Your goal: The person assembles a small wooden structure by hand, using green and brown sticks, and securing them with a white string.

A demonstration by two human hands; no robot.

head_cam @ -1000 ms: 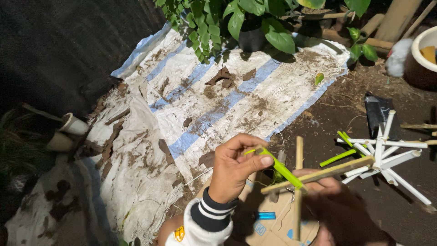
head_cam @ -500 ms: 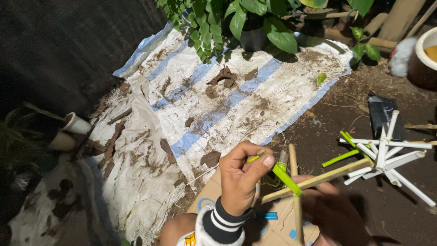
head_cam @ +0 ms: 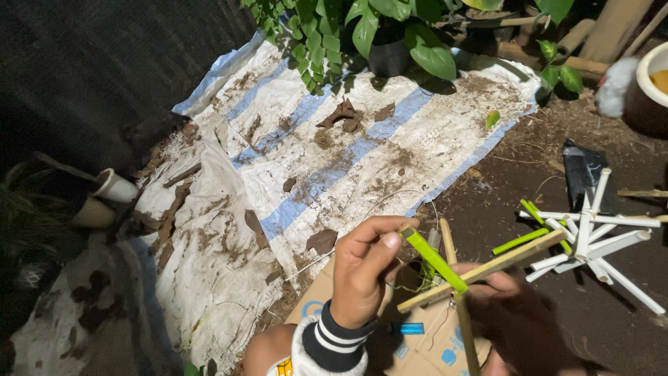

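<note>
My left hand (head_cam: 362, 278) is pinched shut on a green stick (head_cam: 435, 260), thumb and fingers closed at its upper end. A second ago this hand sat lower in view; it has since lifted, bringing the green stick across the bamboo sticks (head_cam: 480, 271). My right hand (head_cam: 515, 313) lies in shadow under those crossed sticks; I cannot tell its grip. Beneath both is a piece of cardboard (head_cam: 410, 348). Off to the right, a bundle of white and green sticks (head_cam: 591, 237) rests on the soil. Farther out lies the dirty white sack (head_cam: 334, 160), then leafy plants (head_cam: 390, 28).
</note>
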